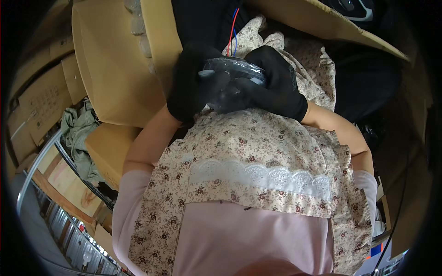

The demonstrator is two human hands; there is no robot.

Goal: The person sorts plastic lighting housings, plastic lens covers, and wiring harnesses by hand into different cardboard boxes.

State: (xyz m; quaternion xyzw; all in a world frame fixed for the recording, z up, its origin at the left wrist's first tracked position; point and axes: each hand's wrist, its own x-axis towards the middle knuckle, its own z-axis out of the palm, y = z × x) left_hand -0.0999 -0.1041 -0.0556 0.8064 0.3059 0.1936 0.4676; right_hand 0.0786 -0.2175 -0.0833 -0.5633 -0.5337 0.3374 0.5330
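Observation:
Both hands wear black gloves and meet above my lap. Between them is a dark, rounded object in clear shiny plastic (237,67); its exact kind is not plain. Thin red and blue wires (233,32) rise from its far side. My left hand (195,83) grips the left side, fingers curled around it. On the right, my right hand (274,85) closes over the other side, its thumb or fingers pressing the near face. Dark gloves against a dark object hide much of the grip. Under the hands lies a floral apron (248,138) with a white lace band.
An open cardboard box (108,69) stands at the left, with clear plastic-wrapped items (138,23) along its edge. Another cardboard flap (340,27) crosses the far right. Grey-green cloth (80,138) and a metal rail (34,170) are at the left.

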